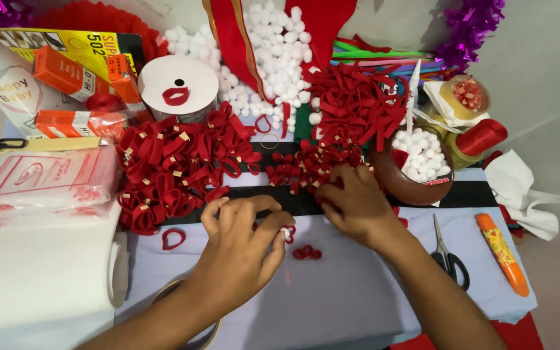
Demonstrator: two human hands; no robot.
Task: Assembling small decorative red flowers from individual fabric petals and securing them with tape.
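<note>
Centre frame: left hand (241,243) curled nearly closed, fingertips pinching a small red felt loop (288,233) against the pale blue cloth-covered table (358,291). Right hand (351,204) spread flat, fingers half open, reaching into loose short red felt strips (358,107) and gripping nothing visible. Already made: big heap of finished red felt loops (176,165) left of centre, one red loop pair (306,252) beside the hands. Many strips still unformed, by the look of it. Scissors (447,256) and orange glue tube (503,254) lower right.
</note>
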